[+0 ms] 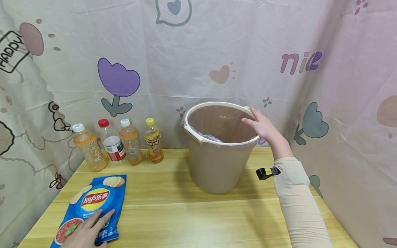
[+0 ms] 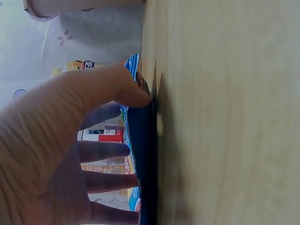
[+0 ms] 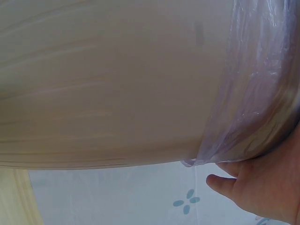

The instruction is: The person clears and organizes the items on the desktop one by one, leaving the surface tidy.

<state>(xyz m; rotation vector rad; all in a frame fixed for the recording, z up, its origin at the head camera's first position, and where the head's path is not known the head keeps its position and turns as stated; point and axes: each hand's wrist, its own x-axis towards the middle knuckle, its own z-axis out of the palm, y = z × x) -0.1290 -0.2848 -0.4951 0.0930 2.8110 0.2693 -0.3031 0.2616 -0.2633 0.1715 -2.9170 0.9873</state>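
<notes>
In the head view, a blue bag of Lay's potato chips (image 1: 116,187) lies flat at the table's front left. My left hand (image 1: 85,232) rests on its lower part, fingers extended over the front. The left wrist view shows the thumb (image 2: 133,89) touching the bag's edge (image 2: 143,164) near the tabletop. A beige trash bin (image 1: 217,165) stands upright at the back, lined with a thin purple plastic bag (image 3: 248,79). At the bin's right rim rests my right hand (image 1: 265,125), thumb reaching over the opening. Part of that hand is hidden behind the rim in the right wrist view.
Several plastic bottles stand in a row at the back left: an orange-tinted one with a white cap (image 1: 90,150), a red-capped one (image 1: 113,146), another white-capped one (image 1: 131,144) and a yellow-capped one (image 1: 153,143). Printed curtains (image 1: 186,69) enclose the wooden table (image 1: 173,220).
</notes>
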